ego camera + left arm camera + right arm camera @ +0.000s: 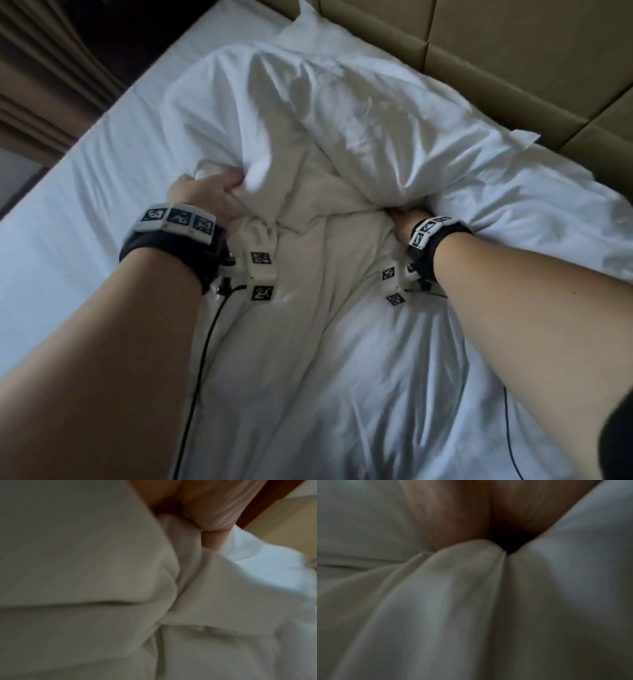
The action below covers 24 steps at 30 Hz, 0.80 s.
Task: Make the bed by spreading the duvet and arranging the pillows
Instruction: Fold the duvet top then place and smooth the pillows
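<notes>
Head view: we see a crumpled white fabric duvet point(308, 308) lying across the white-sheeted mattress point(85, 205), bunched toward the olive padded headboard point(513, 51). A plump white pillow point(394, 137) lies on the duvet's upper end, and a second white pillow point(308, 24) sits behind it against the headboard. Our left hand point(209, 195) has its fingers curled round a fold of white cloth at the pillow's near left corner. Our right hand point(402, 222) is pushed under the pillow's near right corner; its fingers are hidden here. Brown curtains point(44, 85) hang at the far left.

Left wrist view: the fingers point(214, 507) are clenched on a gathered ridge of white cloth.

Right wrist view: the picture is blurred; the fingers point(453, 520) sink into a pinched fold of white cloth, and we cannot tell how firmly they clamp it.
</notes>
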Tool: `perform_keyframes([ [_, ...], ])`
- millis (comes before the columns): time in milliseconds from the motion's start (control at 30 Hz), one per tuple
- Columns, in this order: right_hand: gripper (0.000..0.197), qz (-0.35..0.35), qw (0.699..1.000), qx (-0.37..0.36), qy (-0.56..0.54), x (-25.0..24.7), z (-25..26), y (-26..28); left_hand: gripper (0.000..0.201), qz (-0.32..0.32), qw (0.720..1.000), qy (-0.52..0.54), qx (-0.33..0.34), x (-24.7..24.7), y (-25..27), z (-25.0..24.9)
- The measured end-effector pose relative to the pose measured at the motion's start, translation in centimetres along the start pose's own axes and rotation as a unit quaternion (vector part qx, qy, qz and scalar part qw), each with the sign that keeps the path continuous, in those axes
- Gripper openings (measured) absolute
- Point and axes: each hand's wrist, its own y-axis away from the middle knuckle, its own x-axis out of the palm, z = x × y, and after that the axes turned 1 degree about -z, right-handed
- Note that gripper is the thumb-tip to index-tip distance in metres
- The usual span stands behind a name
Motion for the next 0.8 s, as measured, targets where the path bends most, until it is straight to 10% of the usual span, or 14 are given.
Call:
perform_keyframes([
  [367, 0.037, 0.011, 0.899, 0.021, -0.437, -10.9, -4.8, 15.3, 0.047, -0.003, 0.954, -0.228, 0.193, 1.2, 19.3, -9.5],
  [567, 0.075, 0.046, 0.843, -0.095, -0.528, -19.0, -6.0, 24.9, 0.065, 0.05, 0.9, -0.333, 0.277, 5.0, 32.6, -10.8],
  [700, 0.139, 0.013, 0.882, -0.124, -0.454, -21.0, -7.1, 29.1, 0.046, 0.114, 0.862, -0.344, 0.354, 8.7, 40.9, -10.3],
  [800, 0.1, -0.076, 0.942, -0.106, -0.31, -20.4, -10.5, 30.3, 0.033, 0.178, 0.856, -0.295, 0.385, 10.2, 45.1, -9.2],
])
